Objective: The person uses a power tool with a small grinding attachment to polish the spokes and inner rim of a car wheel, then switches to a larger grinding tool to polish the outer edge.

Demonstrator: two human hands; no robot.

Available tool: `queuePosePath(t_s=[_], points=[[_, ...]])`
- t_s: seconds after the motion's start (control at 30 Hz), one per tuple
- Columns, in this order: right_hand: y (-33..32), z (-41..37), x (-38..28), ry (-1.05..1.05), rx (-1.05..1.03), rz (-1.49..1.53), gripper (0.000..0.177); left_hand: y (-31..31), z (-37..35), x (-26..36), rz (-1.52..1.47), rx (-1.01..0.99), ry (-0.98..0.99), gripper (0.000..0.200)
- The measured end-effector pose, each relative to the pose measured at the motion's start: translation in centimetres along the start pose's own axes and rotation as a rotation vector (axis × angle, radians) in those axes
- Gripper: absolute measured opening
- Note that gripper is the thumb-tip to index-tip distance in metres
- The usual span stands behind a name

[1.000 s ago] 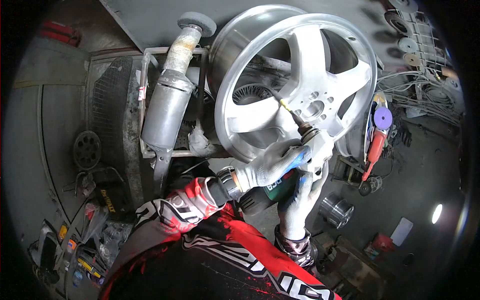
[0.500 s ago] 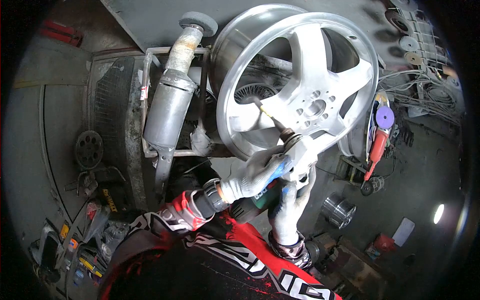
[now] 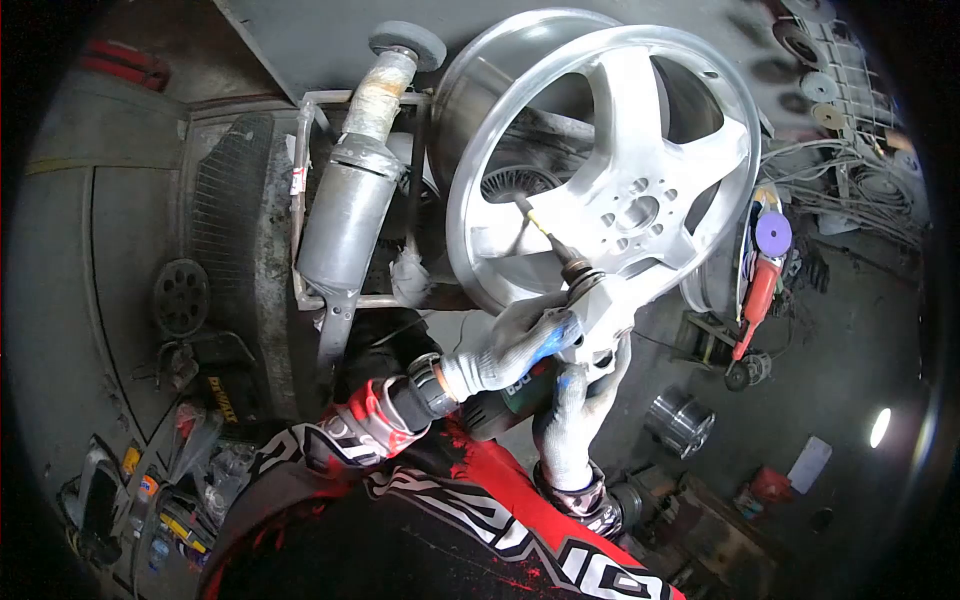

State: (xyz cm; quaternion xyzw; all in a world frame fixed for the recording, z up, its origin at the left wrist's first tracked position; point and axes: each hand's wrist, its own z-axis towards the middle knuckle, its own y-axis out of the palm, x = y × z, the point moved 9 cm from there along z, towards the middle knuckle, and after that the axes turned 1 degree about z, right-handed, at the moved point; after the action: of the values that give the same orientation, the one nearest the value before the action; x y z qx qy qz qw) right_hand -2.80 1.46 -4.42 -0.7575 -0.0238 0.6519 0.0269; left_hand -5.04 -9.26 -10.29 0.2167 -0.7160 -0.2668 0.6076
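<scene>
One bare-metal alloy wheel (image 3: pixel 640 150) stands on edge, well up from the floor, its face turned toward the camera. It has five broad spokes and a ring of small bolt holes around the centre bore. The finish is dull silver, matte on the spokes and brighter along the rim.

Two gloved hands hold one straight grinder (image 3: pixel 596 312), which has a green body and a pale metal head. The left hand (image 3: pixel 512 345) is wrapped over the top of the body. The right hand (image 3: pixel 566 415) is clamped around it from beneath, and the two hands touch each other.

The grinder's one thin bit (image 3: pixel 545 236), with a yellow band on it, slants up and left. Its tip is at the lower-left spoke, close to the inside of the rim.

Left of the wheel, one grey exhaust silencer (image 3: pixel 350 215) leans in a tube frame. To the right, one red angle grinder (image 3: pixel 758 285) with a purple disc hangs just beside the wheel. A wire rack (image 3: pixel 850 70) on the wall holds several round discs.
</scene>
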Motion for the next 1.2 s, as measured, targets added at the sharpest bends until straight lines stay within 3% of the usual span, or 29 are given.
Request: queuePosePath(t_s=[0.2,0.5,0.57,0.6,0.7,0.73,0.83,0.97,1.03,1.13,1.2], points=[[1.1,-1.2,0.9,0.118,-0.009,0.091,0.093,-1.3,-2.2,0.0,0.017,0.014,0.036,0.061],[0.9,-0.5,0.2,0.108,0.052,0.096,0.090,-0.7,-1.0,-0.1,0.032,-0.043,0.066,0.063],[0.6,-0.4,0.3,0.120,0.097,0.172,0.089,-0.8,-1.1,0.1,0.502,0.017,0.297,0.059],[0.7,-0.4,0.2,0.084,0.063,0.135,0.087,-1.0,-0.8,-0.2,0.366,0.037,0.158,0.057],[0.6,-0.8,0.9,0.076,0.036,0.096,0.091,-1.3,-1.3,-0.1,0.177,-0.016,0.065,0.058],[0.8,-0.9,1.1,0.107,0.028,0.061,0.091,-1.4,-1.7,-1.4,0.109,-0.089,-0.077,0.068],[1.4,-1.2,1.4,0.143,-0.012,0.063,0.091,-2.0,-2.4,-0.4,0.124,0.030,0.035,0.060],[0.9,-0.2,0.5,0.089,-0.009,0.076,0.091,-1.5,-1.3,-0.5,0.173,0.010,0.039,0.061],[0.6,0.5,-0.3,0.098,0.051,0.152,0.090,-0.5,0.1,-0.7,0.039,0.023,0.003,0.058],[-1.6,1.8,-0.3,0.040,0.080,0.014,0.088,1.3,2.6,-0.4,0.004,-0.056,0.007,0.049],[-2.4,2.7,-0.7,0.003,0.122,-0.023,0.085,2.0,3.9,-1.3,-0.004,-0.145,-0.033,0.054]])
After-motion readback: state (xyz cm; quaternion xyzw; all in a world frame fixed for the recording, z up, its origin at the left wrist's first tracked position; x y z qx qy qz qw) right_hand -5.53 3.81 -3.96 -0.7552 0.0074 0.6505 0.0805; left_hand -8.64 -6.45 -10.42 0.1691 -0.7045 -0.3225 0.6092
